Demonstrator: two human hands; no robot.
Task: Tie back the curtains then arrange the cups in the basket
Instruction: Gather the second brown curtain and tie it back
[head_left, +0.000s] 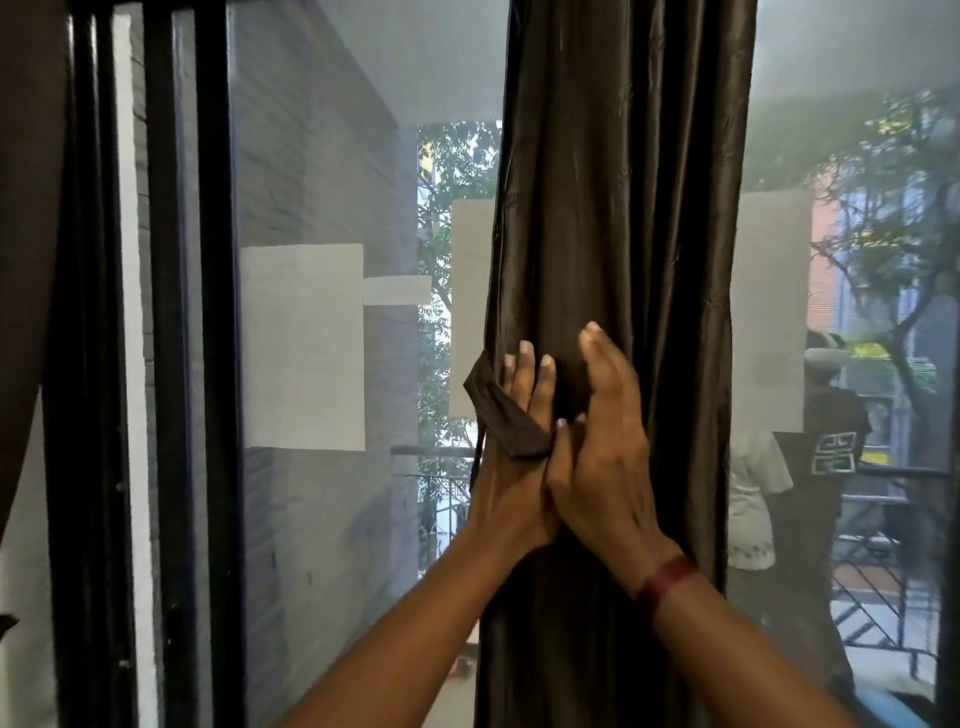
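Note:
A dark brown satin curtain (623, 208) hangs gathered into a narrow column in front of the window glass. My left hand (511, 467) lies flat against its left edge, fingers straight and pointing up. A matching brown tieback strap (501, 410) runs slantwise across the back of that hand, and a thin cord dangles from it. My right hand (608, 457) rests on the curtain's front beside the left hand, fingers extended, with its thumb pressing the strap's lower end. No cups or basket are in view.
A black window frame (213, 312) stands at the left, with another dark curtain (26, 208) at the far left edge. White paper sheets (301, 343) are stuck on the glass. A person (826, 467) and a balcony railing (883, 577) show at the right.

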